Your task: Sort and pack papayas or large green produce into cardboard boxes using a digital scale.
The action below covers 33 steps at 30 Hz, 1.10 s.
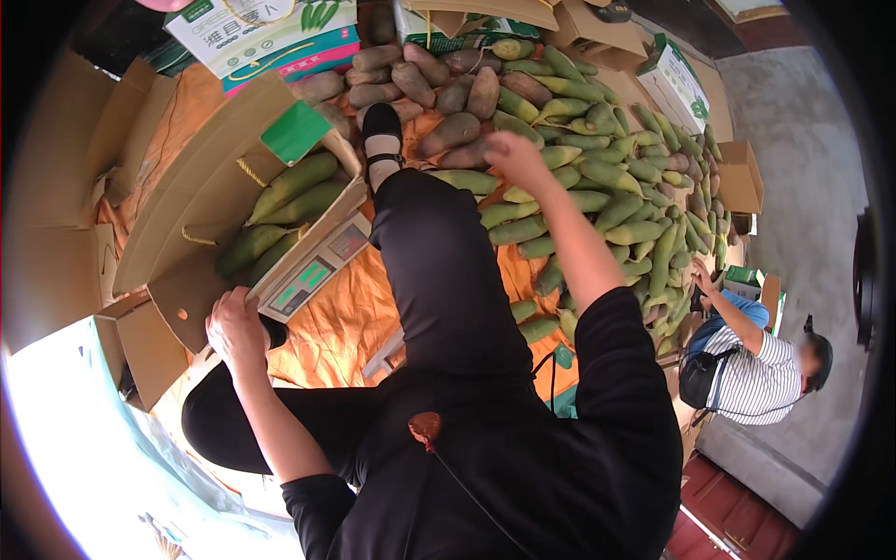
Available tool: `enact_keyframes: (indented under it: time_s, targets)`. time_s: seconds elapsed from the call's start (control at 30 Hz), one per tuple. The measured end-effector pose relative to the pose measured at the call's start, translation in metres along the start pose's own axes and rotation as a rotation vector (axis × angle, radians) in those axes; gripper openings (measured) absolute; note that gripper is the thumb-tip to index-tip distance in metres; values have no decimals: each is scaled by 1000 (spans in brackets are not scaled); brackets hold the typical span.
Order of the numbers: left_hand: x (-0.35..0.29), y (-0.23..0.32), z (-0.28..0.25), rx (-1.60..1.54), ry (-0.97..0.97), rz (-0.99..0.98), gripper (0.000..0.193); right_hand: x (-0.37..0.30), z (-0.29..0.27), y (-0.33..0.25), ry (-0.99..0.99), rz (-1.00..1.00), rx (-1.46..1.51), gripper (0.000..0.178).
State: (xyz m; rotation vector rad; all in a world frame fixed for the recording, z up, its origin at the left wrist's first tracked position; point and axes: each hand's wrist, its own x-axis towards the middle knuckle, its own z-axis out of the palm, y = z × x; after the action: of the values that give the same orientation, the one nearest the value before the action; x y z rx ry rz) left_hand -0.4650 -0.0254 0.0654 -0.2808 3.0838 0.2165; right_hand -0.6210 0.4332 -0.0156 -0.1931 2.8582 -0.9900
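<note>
At the left, an open cardboard box (173, 247) holds several long green radishes (297, 187). My left hand (236, 329) is at the box's near corner, its fingers bent over the edge. Right beside that hand, a digital scale (322, 268) with a lit green display shows along the box's side; whether the box rests on it is hard to see. My right hand (513, 161) reaches forward over a large heap of green radishes (607, 177), close to some darker, soil-coated ones (451, 135). Its fingers are blurred, and nothing shows clearly in them.
Orange sheeting (350, 327) covers the floor beneath the heap. Printed cartons (266, 37) stand at the far left, with another carton (674, 84) at the far right. A person in a striped shirt (761, 383) works beyond the heap's right side. My leg (439, 271) extends between box and heap.
</note>
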Motion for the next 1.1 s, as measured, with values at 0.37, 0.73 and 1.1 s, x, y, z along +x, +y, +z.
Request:
enact_keyframes:
  time_s: [0.37,0.73,1.1]
  targets:
    - [2,2,0,4,-64,-41,12,-51,60,97,-61,400,-516,44]
    - [4,3,-4,-36,-45,-42,9,10,66,88,-322,166,-908,51]
    - [4,1,-2,-56,-14,-48,13,-19,58,99,-449,105,-1047,55]
